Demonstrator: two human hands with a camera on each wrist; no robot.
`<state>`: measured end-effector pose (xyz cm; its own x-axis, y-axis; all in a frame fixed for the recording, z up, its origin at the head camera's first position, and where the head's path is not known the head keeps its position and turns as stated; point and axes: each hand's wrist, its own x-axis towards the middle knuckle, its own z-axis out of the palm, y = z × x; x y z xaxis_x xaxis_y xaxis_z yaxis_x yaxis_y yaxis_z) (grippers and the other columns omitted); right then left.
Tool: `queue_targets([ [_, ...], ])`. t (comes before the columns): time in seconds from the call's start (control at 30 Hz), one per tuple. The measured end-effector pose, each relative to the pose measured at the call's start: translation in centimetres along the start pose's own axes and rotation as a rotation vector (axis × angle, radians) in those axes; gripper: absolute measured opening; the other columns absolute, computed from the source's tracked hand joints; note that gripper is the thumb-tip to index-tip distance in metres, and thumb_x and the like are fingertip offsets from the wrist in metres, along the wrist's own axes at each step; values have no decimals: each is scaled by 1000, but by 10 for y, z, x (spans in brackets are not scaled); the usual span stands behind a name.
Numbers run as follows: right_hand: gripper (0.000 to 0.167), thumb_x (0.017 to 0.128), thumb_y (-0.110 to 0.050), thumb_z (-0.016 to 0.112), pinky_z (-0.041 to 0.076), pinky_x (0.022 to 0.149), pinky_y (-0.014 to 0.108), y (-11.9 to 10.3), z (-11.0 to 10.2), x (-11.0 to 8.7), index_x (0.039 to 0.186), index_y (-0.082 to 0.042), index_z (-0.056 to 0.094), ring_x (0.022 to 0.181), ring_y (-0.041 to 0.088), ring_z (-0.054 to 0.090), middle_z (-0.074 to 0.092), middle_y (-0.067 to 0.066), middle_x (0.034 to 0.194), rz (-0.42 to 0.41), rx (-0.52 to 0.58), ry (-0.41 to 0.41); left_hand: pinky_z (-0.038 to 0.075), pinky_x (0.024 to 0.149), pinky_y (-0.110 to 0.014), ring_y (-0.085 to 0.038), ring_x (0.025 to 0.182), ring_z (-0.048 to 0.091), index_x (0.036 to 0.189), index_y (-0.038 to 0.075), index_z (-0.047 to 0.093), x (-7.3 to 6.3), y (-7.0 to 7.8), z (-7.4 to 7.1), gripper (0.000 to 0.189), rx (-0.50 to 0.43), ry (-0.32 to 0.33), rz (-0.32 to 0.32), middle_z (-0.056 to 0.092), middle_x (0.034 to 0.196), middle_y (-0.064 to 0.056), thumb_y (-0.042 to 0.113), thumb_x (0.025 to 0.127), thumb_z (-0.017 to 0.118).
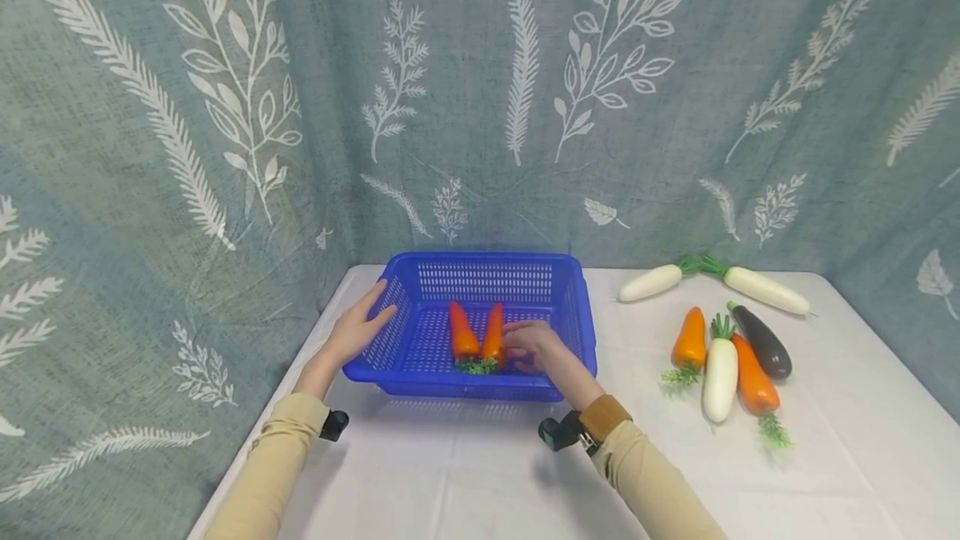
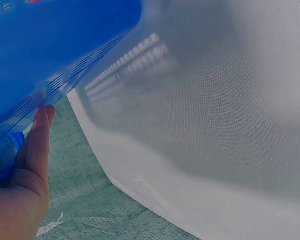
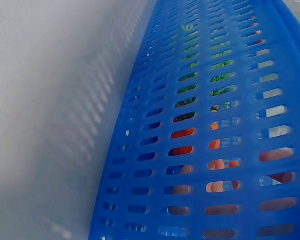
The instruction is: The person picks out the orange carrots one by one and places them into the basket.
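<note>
A blue slotted plastic basket (image 1: 480, 390) stands on the white-covered table. My left hand (image 1: 356, 333) holds it at its left rim, and in the left wrist view that hand's fingers (image 2: 40, 135) lie straight along the basket's outer wall. Two orange carrots lie side by side inside, a left carrot (image 1: 462, 333) and a right carrot (image 1: 492, 335), their green tops towards me. My right hand (image 1: 529, 342) reaches over the near rim and grips the right carrot by its right side, near the thick end. In the right wrist view the basket wall (image 3: 155, 140) largely hides this hand.
On the table's right side lie two white radishes, a left one (image 1: 651, 282) and a right one (image 1: 768, 290), behind another white radish (image 1: 721, 380), two carrots (image 1: 690, 338) (image 1: 756, 382) and an eggplant (image 1: 762, 342). A green patterned curtain (image 1: 480, 107) hangs behind the table.
</note>
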<state>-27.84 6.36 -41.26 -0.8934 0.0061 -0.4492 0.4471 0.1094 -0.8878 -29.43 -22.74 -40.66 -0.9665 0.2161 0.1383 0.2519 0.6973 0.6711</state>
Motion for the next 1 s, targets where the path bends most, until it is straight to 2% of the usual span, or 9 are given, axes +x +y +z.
queue_targets([
  [0.1,29,92,0,62,51,92,44,1,0,-1,121,1,64,99,28,63,69,15,108,6,3,-1,18,115,-57,-46,142,19,153,-3,18,-1,0,1,63,-1,0,-1,19,156,-27,30,106,42],
  [0.33,35,91,3,61,54,85,38,0,-2,-2,126,3,61,81,19,63,69,12,97,-28,89,-33,18,116,-57,-46,142,19,154,-2,19,-1,0,1,62,1,0,-13,19,157,-26,30,105,42],
  [0.43,35,92,2,60,55,83,36,-2,-4,-4,127,4,61,82,19,63,69,14,102,-36,127,-41,18,115,-57,-45,142,19,154,-1,19,-1,-1,1,63,2,-1,-19,18,157,-26,32,105,42],
  [0.6,34,95,-1,57,54,76,31,-6,-7,-8,129,3,60,78,16,61,68,17,112,-69,117,-58,18,115,-58,-45,142,19,154,-1,19,-1,0,0,63,2,-3,-20,18,157,-26,32,105,42],
  [0.73,35,96,-3,56,54,79,33,-8,-11,-12,130,4,58,79,16,61,66,18,113,-95,119,-89,18,115,-58,-46,142,20,154,-1,19,-2,-1,0,63,6,-3,-22,18,157,-26,31,106,42],
  [0.9,36,95,-3,57,54,79,34,-10,-18,-17,130,6,57,81,16,61,67,15,107,-137,114,-120,18,115,-58,-46,142,20,154,-2,19,-1,-2,0,63,8,-1,-17,18,157,-26,32,106,42],
  [1.0,35,95,-5,57,54,82,35,-12,-22,-19,129,5,57,88,20,62,66,17,111,-159,102,-126,18,115,-58,-46,142,19,154,-2,19,-1,-2,0,63,5,-1,-14,18,157,-26,32,106,42],
])
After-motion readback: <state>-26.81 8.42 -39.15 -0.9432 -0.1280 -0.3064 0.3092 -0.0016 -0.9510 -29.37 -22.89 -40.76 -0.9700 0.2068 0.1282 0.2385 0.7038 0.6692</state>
